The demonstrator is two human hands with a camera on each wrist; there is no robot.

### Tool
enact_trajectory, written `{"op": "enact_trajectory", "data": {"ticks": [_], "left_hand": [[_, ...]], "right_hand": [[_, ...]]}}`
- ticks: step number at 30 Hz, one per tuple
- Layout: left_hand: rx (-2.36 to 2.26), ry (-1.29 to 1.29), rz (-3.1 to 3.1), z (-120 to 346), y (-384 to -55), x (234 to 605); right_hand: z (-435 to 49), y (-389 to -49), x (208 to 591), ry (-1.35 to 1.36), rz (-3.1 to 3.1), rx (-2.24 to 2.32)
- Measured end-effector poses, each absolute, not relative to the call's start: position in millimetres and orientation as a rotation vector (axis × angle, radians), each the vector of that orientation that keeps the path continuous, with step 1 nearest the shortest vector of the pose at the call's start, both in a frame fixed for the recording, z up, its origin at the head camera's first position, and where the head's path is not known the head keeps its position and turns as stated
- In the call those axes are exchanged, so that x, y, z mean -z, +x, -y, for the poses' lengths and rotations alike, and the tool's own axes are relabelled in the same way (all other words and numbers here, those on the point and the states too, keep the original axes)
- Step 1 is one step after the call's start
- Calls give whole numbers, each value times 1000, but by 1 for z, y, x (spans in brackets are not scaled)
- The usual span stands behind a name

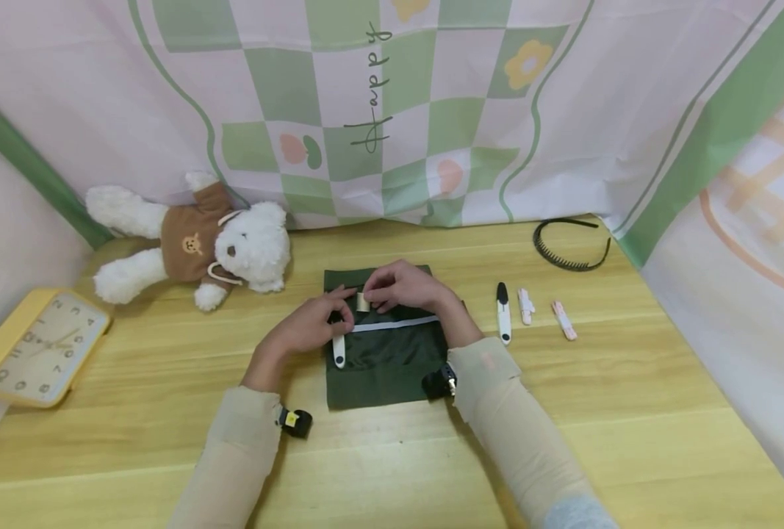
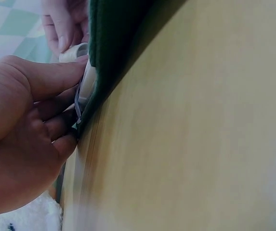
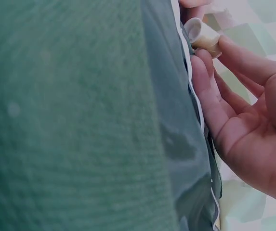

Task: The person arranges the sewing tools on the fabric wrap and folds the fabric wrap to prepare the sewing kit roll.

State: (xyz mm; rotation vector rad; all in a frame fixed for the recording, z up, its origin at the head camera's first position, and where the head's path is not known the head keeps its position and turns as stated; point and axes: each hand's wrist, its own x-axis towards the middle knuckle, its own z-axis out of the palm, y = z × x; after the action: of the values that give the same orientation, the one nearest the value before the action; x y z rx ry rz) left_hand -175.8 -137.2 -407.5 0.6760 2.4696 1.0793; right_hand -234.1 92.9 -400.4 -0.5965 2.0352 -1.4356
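A dark green fabric pouch [image 1: 392, 386] with a white strip across it lies on the table. My right hand [image 1: 405, 285] pinches a small beige spool of thread [image 3: 205, 37] between thumb and fingers, just above the strip. Its hollow end shows in the right wrist view. At the strip's left end, my left hand [image 1: 312, 322] pinches the pouch's edge; its fingertips are partly shadowed in the left wrist view. Below that hand a white snips-like tool [image 1: 339, 353] lies on the pouch, its upper part hidden.
To the right lie a white tool with a black tip [image 1: 503, 314], two small pink-and-white pieces [image 1: 526, 307] and a black headband [image 1: 572, 246]. A white plush dog [image 1: 193, 242] and a yellow clock [image 1: 41, 345] are at left. A checked curtain [image 1: 365, 110] hangs behind.
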Motion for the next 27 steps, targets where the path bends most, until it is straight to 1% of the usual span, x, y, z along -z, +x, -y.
{"op": "enact_trajectory", "data": {"ticks": [27], "left_hand": [[-1124, 737, -2429, 139, -176, 410]], "right_hand": [[-87, -234, 397, -673, -2017, 1317]]}}
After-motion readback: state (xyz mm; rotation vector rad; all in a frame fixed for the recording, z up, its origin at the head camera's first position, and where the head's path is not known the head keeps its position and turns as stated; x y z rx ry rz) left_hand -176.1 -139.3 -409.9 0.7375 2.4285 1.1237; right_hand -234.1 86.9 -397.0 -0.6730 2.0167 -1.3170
